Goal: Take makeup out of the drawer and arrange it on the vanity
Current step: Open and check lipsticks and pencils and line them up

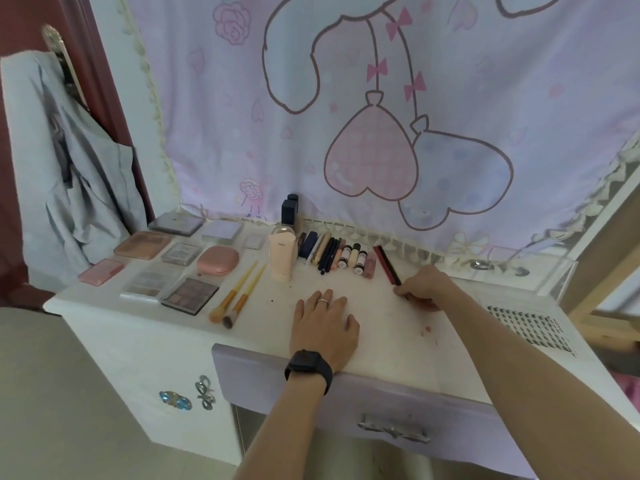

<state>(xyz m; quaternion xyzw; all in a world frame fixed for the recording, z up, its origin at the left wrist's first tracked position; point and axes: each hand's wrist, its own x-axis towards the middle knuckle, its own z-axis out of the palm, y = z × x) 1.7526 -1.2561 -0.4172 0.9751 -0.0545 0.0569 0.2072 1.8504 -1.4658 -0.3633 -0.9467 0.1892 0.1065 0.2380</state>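
White vanity (391, 355) edge bears left hand (323, 327); right hand (424, 284) pinches pencil (393, 271).

The white counter (381, 341) bears flat palettes (188, 295) in rows on its left part, a pink compact (218, 259) among them. Just right of these, two yellow-handled brushes (239, 294) lie side by side. A pale tube (282, 256) stands upright near a close row of pencils and small tubes (332, 254). A lash tray (530, 327) lies far right. The left grip (325, 323) rests flat mid-counter; the right grip (422, 287) pinches a dark pencil (393, 270) lying there.
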